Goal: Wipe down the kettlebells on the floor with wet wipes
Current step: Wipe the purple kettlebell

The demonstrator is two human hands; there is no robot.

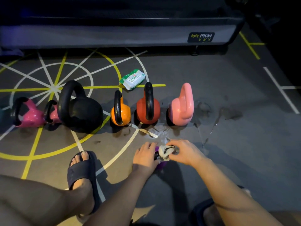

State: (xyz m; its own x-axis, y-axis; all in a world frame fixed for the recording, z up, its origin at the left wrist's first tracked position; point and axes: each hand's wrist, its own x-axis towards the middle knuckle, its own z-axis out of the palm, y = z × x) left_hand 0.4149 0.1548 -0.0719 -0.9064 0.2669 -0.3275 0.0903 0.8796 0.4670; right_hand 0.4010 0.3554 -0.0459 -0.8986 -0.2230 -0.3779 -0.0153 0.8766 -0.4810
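A small purple kettlebell (pixel 160 165) stands on the floor near me, mostly hidden under my hands. My left hand (pixel 145 156) lies over its left side and steadies it. My right hand (pixel 184 152) pinches a crumpled white wet wipe (pixel 164 152) against the kettlebell's black handle. Farther back stands a row: two magenta kettlebells (pixel 31 115), a big black one (pixel 81 110), an orange one (pixel 121 111), a red one (pixel 148 108) and a pink one (pixel 181 108). A green and white wet wipes pack (pixel 132 79) lies behind the row.
Wet patches (pixel 211 111) darken the grey floor to the right of the pink kettlebell. A grey machine base (pixel 114 36) runs along the back. My left foot in a dark slide sandal (pixel 83 173) is planted left of my hands.
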